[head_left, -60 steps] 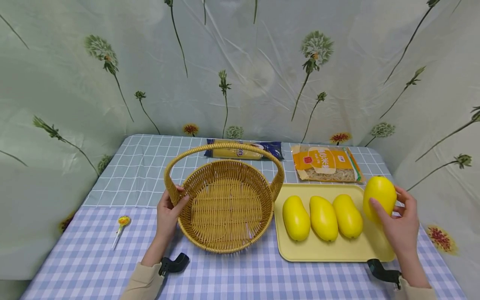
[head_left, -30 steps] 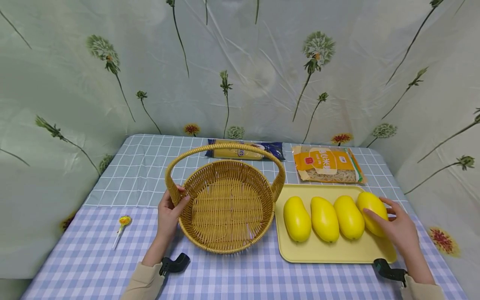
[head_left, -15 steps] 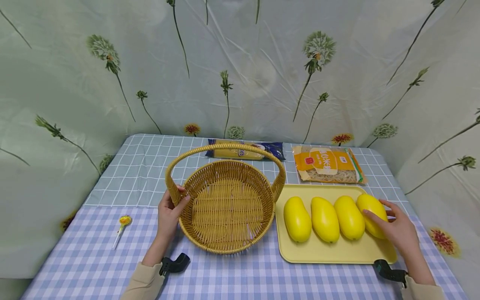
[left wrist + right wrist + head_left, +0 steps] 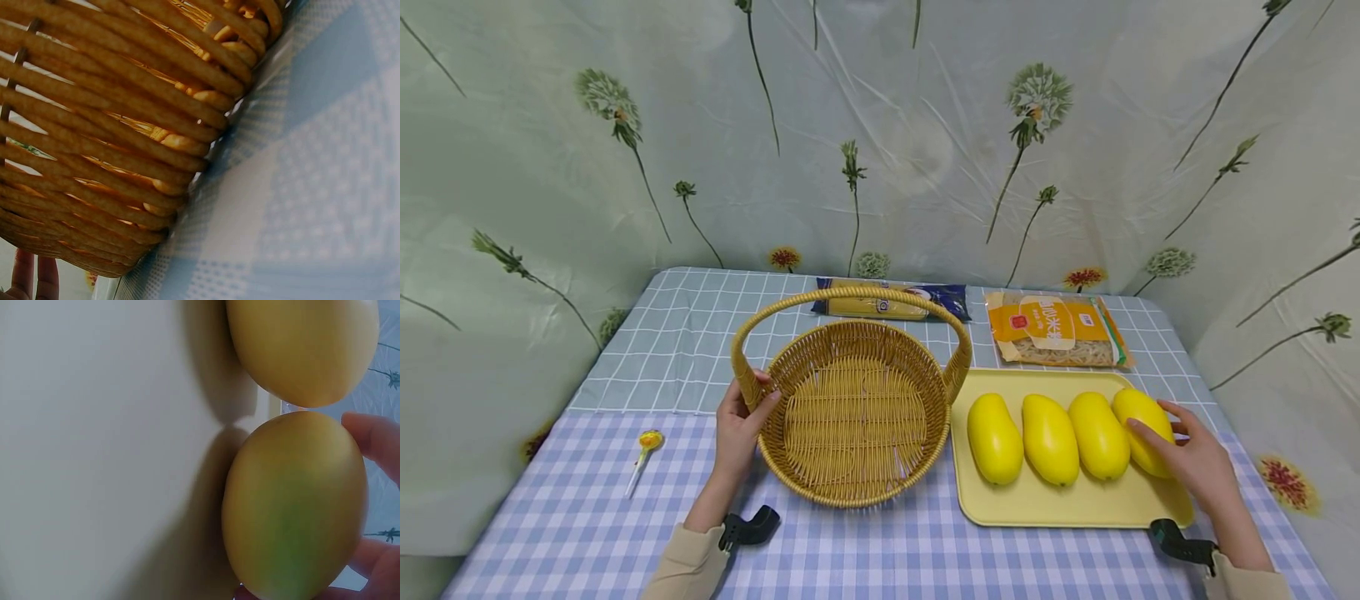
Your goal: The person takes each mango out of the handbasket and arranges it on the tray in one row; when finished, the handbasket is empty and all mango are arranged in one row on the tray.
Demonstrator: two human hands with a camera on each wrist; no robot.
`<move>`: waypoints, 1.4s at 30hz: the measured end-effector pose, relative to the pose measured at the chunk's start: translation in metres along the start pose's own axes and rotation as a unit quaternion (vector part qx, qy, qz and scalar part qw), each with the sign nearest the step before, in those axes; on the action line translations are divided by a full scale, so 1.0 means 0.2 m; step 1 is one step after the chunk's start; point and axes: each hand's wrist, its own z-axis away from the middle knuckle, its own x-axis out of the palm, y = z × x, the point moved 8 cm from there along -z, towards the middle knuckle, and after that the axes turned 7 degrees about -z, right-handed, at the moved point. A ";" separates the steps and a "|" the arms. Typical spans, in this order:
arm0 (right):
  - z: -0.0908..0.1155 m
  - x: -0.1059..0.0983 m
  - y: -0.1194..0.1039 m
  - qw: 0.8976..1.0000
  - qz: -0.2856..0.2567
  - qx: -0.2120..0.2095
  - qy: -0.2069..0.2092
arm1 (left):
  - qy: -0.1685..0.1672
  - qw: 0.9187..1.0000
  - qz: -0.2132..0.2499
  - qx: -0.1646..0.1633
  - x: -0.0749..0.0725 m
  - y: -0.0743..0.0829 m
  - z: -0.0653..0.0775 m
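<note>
A round woven basket [image 4: 857,417] with a tall arched handle stands mid-table, nothing inside. My left hand [image 4: 741,429] grips it at the left rim by the handle's base, thumb inside. In the left wrist view its woven wall [image 4: 112,144] fills much of the frame, with fingertips [image 4: 47,278] showing beyond. To the right, several yellow mangoes lie in a row on a pale yellow tray [image 4: 1075,508]. Around the rightmost mango [image 4: 1141,425] my right hand [image 4: 1202,462] has its thumb and fingers. That mango has a greenish patch in the right wrist view, close beside its neighbour [image 4: 306,350].
Behind the basket lies a blue and yellow packet [image 4: 887,302]. An orange bag of noodles [image 4: 1052,329] is behind the tray. A lollipop [image 4: 643,458] rests on the checked cloth at left. A floral curtain [image 4: 917,167] encloses the table's back and sides.
My right hand has lowered the mango from above the tray's right end down beside the others. In the last half second almost nothing moved. My left hand keeps its grip on the basket.
</note>
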 end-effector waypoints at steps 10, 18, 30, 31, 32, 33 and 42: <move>0.00 0.01 0.00 1.000 0.000 0.007 -0.005 | 0.004 1.000 0.015 0.006 -0.02 -0.10 -0.01; 0.00 0.01 0.01 1.000 -0.005 0.012 0.007 | 0.004 1.000 0.002 -0.003 0.01 0.02 0.00; 0.01 0.00 0.02 1.000 -0.019 0.015 0.016 | 0.002 1.000 0.004 -0.007 0.01 0.02 0.00; 0.01 -0.01 0.02 1.000 -0.017 0.009 0.019 | 0.002 1.000 0.004 -0.007 0.01 0.02 0.00; 0.02 -0.01 0.02 1.000 -0.015 0.003 0.021 | 0.002 1.000 0.005 -0.007 0.01 0.02 0.00; 0.02 -0.01 0.01 1.000 -0.014 -0.003 0.024 | 0.001 1.000 0.003 -0.007 0.01 0.02 0.00; 0.06 -0.05 -0.02 0.996 -0.037 -0.034 0.069 | -0.002 1.000 -0.016 -0.003 0.00 0.04 0.00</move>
